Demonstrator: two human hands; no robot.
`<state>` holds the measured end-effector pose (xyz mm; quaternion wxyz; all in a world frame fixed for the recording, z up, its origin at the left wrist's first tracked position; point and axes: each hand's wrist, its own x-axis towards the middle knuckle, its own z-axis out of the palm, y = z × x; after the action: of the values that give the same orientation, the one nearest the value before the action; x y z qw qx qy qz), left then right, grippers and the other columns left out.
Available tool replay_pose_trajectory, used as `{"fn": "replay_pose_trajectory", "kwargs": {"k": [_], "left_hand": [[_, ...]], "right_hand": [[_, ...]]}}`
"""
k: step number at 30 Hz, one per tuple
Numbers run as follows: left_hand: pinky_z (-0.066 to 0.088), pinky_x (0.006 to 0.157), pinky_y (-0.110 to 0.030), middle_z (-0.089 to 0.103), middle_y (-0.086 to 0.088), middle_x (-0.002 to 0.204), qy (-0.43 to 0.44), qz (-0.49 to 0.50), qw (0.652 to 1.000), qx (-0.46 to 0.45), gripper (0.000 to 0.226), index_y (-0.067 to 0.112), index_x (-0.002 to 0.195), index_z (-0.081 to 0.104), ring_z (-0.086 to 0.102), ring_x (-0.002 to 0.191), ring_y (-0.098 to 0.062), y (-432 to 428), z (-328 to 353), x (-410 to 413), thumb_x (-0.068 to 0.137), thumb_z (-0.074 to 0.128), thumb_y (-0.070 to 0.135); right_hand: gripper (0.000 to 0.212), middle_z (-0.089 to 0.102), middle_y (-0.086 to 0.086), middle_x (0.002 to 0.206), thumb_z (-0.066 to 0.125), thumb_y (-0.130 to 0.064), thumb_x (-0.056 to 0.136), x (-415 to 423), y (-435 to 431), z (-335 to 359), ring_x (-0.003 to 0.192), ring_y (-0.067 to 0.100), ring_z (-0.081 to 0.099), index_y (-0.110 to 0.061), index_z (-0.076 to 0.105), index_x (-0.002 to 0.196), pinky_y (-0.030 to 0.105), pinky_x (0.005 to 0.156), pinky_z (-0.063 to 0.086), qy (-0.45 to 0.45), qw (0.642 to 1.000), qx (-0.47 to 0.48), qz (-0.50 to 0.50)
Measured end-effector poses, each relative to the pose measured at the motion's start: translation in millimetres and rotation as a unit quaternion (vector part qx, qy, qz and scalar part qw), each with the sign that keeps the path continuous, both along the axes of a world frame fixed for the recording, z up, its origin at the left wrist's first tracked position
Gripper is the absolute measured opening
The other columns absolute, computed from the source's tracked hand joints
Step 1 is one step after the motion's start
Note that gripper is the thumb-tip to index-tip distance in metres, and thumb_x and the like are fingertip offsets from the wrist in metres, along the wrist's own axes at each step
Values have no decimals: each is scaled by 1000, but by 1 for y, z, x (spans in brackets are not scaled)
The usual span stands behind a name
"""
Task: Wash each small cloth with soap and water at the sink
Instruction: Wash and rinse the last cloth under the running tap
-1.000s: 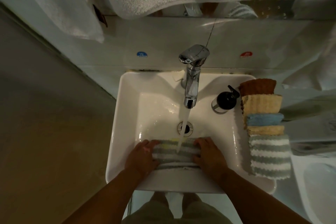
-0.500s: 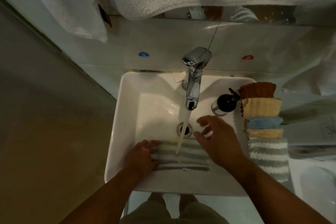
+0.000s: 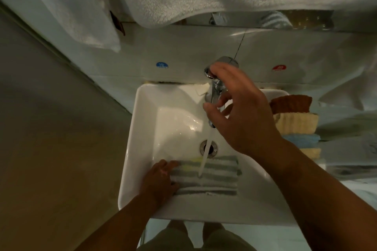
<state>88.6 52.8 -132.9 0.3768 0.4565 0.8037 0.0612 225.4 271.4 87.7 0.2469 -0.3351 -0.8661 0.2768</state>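
Head view: my right grip is up at the tap, fingers spread and laid over the lever, thumb held apart in front of the spout, pinching nothing. My left grip rests on the left end of the striped cloth, fingers fairly straight and pressing it down. I cannot tell if the thumb is tucked under.

The cloth lies folded at the near side of the sink, just this side of the drain, with the water running onto it.

My worry is the lever. A hard push could turn the flow into a surge. That would bounce off the wet cloth and over the rim onto the stack of cloths just right of the basin. A sideways nudge might swing the temperature, and the left grip sits close to the stream.

With only one end held down, the cloth's free end could drift over the drain and the basin would start filling.
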Motion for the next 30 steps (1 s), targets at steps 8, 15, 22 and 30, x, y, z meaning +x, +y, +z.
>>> {"fn": "replay_pose_trajectory", "kwargs": {"k": [8, 15, 22, 30], "left_hand": [[43, 110, -37, 43, 12, 137, -1, 10, 1000, 10, 71, 48, 143, 36, 44, 126, -15, -4, -1, 2, 82, 72, 47], [48, 102, -33, 38, 9, 135, -4, 3, 1000, 14, 72, 46, 148, 32, 51, 119, -18, 3, 1, -2, 86, 68, 45], [51, 100, -35, 36, 6, 140, -8, 16, 1000, 13, 74, 43, 151, 31, 55, 115, -21, 15, -3, -6, 87, 68, 45], [51, 100, -36, 36, 6, 138, 4, 21, 1000, 2, 72, 40, 151, 32, 55, 112, -23, 17, -5, -5, 88, 66, 47]], "right_hand": [[75, 27, -14, 162, 63, -42, 88, 7, -20, -17, 94, 3, 58, -31, 31, 155, 9, 78, 51, -48, 998, -32, 40], [58, 59, -12, 121, 74, -17, 87, 74, -64, -97, 92, 1, 63, -45, 44, 129, 17, 66, 54, 17, 967, -192, -168], [67, 58, 4, 136, 79, -26, 86, 91, -24, -171, 121, 19, 57, -16, 44, 143, 36, 99, 47, -33, 897, -282, -339], [90, 54, 2, 145, 89, -18, 73, 52, 34, -204, 135, 20, 49, -19, 41, 149, 32, 116, 33, 126, 855, -260, -430]]}}
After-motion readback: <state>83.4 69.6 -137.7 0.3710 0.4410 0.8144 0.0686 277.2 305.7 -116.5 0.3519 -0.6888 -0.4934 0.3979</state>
